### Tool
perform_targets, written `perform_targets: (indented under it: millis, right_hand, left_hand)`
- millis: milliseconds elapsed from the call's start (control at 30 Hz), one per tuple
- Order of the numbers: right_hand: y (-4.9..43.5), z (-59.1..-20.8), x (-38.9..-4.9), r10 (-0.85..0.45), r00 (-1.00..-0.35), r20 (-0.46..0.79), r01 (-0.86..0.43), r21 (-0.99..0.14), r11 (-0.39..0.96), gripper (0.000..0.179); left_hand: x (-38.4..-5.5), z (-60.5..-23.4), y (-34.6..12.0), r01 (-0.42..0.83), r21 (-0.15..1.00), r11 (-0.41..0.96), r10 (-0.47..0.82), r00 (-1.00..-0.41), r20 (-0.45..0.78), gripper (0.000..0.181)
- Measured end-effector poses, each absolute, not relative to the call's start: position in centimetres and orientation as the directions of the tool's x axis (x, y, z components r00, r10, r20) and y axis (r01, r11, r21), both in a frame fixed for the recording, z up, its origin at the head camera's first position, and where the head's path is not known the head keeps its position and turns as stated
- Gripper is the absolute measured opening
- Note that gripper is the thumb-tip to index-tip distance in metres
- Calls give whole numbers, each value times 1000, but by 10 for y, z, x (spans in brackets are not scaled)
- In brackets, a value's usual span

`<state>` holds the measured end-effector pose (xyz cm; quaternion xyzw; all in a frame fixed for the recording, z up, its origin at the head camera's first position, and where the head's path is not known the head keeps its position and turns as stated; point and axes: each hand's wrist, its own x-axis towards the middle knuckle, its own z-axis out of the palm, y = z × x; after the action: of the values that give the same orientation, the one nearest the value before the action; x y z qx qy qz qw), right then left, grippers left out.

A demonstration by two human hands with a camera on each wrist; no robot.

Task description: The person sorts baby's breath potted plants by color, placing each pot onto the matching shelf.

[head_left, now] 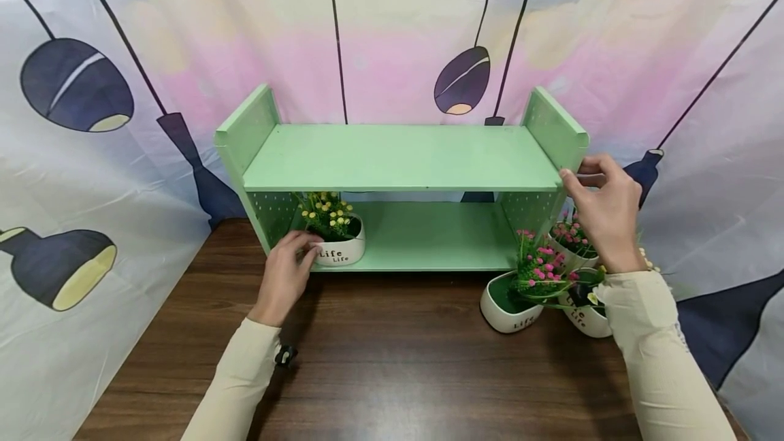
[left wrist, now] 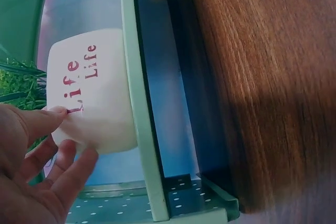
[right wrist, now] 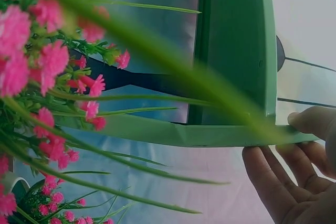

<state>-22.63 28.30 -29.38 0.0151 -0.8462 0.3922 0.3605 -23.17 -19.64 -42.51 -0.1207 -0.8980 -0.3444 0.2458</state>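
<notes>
A white oval flowerpot with yellow flowers stands at the left end of the lower board of a green two-tier shelf. My left hand holds the pot's left end; in the left wrist view the thumb lies on the front by the "Life" lettering, with the fingers round the end. My right hand grips the shelf's right side panel near its front edge. In the right wrist view the thumb is on one face and the fingers are on the other.
Right of the shelf, a white pot with pink flowers stands on the brown wooden table. Beside it are another white pot and a pink-flowered pot behind, partly hidden by my right arm. A lamp-patterned cloth hangs behind.
</notes>
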Motion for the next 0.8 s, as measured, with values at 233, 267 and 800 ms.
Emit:
perform_targets:
  millis: [233,267,800]
  right_hand:
    - [282,-294,-225,240,-734,636,-315,-631,709,34]
    - [281,-294,-225,241,-731,639,-314,-628,712,34]
    - [281,-296,-226,255,-729,635,-302,-632,714,34]
  left_hand:
    - [-212,-401,-201,417,516,748,62,-818,572,16]
    - [-208,-394,-202,431,505,748,68,-806,588,16]
    - [-201,-274,-234,523,391,758,-64,-537,841,30]
